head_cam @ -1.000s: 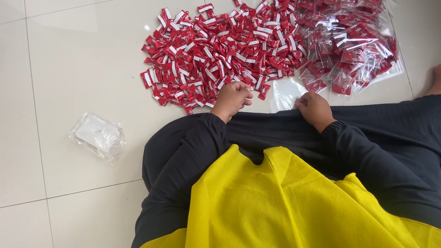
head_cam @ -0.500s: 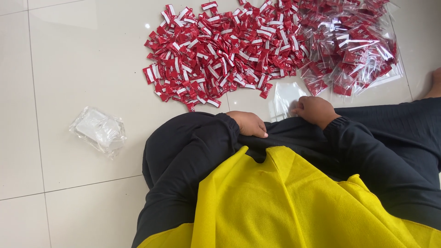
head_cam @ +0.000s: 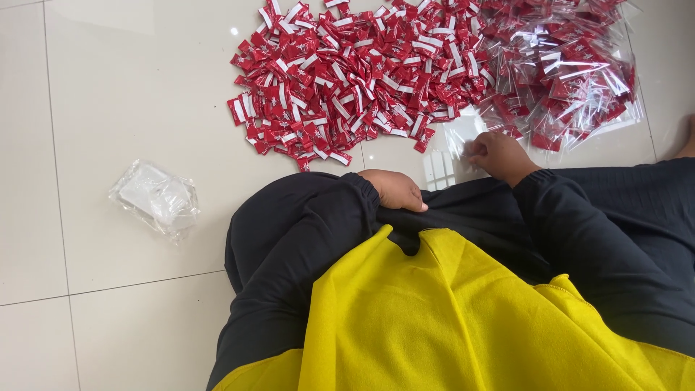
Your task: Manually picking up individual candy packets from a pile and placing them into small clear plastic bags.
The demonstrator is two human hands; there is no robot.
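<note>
Head view, looking down at a pale tiled floor [head_cam: 130, 87] and at the lap of a seated person in black sleeves with a yellow cloth [head_cam: 449, 318] draped over the front. Far left on the tiles lies a crumpled clear plastic bag [head_cam: 154, 197] with something white inside, well apart from everything else. Further right, near the top, spreads a wide heap of small red and white wrapped sweets [head_cam: 347, 80], loose on the floor. Below the heap's lower edge, the left hand [head_cam: 394, 190] rests on the black-clad lap, fingers curled loosely downward; it grasps nothing that can be seen, and it is apart from the sweets. To its right a flat, empty clear plastic pouch [head_cam: 450, 153] lies on the tiles between the two hands, just below the heap. The right hand [head_cam: 496, 153] is at the pouch's right edge, fingertips pinched on the clear film. Beyond it, at the upper right, sits a pile of filled clear pouches [head_cam: 572, 72] holding red sweets, touching the loose heap on its left side. At the far right edge a bare foot [head_cam: 684, 141] shows partly
</note>
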